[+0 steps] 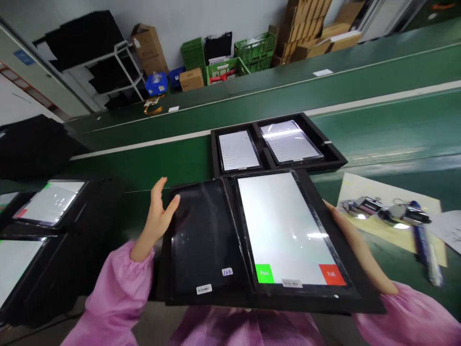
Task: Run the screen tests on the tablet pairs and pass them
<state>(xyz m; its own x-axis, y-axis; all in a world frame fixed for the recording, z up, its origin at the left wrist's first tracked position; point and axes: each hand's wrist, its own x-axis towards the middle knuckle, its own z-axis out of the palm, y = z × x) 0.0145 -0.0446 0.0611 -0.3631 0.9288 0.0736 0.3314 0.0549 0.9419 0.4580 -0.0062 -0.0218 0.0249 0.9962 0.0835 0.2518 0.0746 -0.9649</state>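
- While our left hand (pixel 157 220) spreads wide, thumb over the black tray's (pixel 309 302) left edge, our right hand (pixel 342 227) meets the right edge, hold hidden.
- Between them, its long axis runs sideways.
- We read "Pass" and "Fail" on the lit tablet (pixel 284 226); the dark tablet's (pixel 205 230) stickers, no.
- Beyond lies a second tray (pixel 336 157).

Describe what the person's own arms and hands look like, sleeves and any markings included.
Both arms wear loose pink sleeves, the left sleeve and right sleeve gathered at the cuffs. The left hand wears no glove. The right hand is partly hidden, but what shows is ungloved. No markings or cables show on either sleeve.
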